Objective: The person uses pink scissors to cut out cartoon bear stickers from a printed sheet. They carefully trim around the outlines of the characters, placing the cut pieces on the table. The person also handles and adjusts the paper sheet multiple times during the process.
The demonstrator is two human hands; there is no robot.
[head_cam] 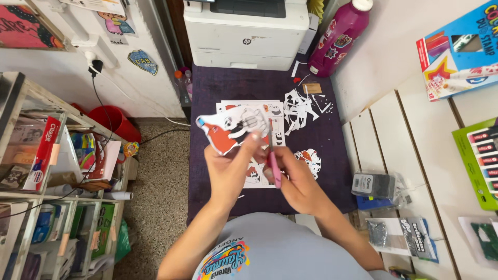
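Two hands: right hand hides pink scissors; left hand grips cutout.

A printed cartoon cutout is being held above the purple table, pink-handled scissors cutting its edge.

purple table bearing paper scraps, printer

Blue marker box top right on white worktop, green marker pack below it, clear bagged packs near edge.
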